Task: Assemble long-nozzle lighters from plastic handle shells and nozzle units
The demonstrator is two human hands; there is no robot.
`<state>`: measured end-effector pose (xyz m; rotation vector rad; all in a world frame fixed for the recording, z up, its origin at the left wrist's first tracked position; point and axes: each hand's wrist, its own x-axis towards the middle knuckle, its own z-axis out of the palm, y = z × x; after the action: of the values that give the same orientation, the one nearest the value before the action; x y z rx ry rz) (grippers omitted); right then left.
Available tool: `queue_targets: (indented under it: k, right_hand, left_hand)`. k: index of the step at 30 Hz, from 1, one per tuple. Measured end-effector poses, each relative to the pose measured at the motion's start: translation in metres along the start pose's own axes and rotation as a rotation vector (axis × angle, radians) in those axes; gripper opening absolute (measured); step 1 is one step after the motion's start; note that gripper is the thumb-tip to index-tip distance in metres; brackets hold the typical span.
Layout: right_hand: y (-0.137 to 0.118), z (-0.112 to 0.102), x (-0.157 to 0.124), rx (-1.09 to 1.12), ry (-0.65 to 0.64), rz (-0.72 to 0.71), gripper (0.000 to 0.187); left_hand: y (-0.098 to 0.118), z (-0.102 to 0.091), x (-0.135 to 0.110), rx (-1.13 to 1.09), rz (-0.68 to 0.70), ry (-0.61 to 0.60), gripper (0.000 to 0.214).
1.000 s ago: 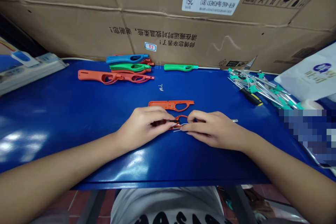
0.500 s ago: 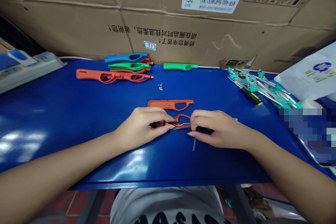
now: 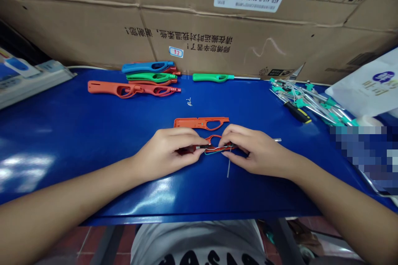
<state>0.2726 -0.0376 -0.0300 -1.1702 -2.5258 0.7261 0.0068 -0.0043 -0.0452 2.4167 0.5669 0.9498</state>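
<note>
Two hands (image 3: 169, 147) (image 3: 251, 149), two orange half-shells (image 3: 189, 123), one screwdriver (image 3: 297, 112).

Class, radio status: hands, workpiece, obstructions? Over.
Left hand pinching black part at orange shell. Right hand near white wire. Shell open. Thin clear strip juts out, possible snag.

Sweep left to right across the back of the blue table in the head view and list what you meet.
Power strip, pile of lighter handles, small pale bits, green lighter, heap of metal rods, white bag.
</note>
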Motion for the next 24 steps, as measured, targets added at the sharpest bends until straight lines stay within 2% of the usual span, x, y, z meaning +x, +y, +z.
queue_targets:
  k: [9,13,16,24]
  right_hand:
    - [0.0006,0.002,0.001,-0.022,0.014,-0.01,0.008]
    - [-0.0001,0.0033,0.0012,0.008,0.07,0.018,0.016]
    - [0.0,0.0036,0.0019,0.032,0.058,0.011,0.008]
    - [0.0027,0.0072,0.0033,0.038,0.067,0.045,0.006]
  left_hand:
    - [-0.0008,-0.0001,-0.0002,0.037,0.039,0.017,0.013]
    - [-0.0008,0.0,0.0004,0.039,0.044,0.022,0.012]
    - [-0.0004,0.0,0.0006,0.043,0.036,0.021,0.012]
    - [-0.0027,0.002,-0.0005,0.082,0.016,0.02,0.012]
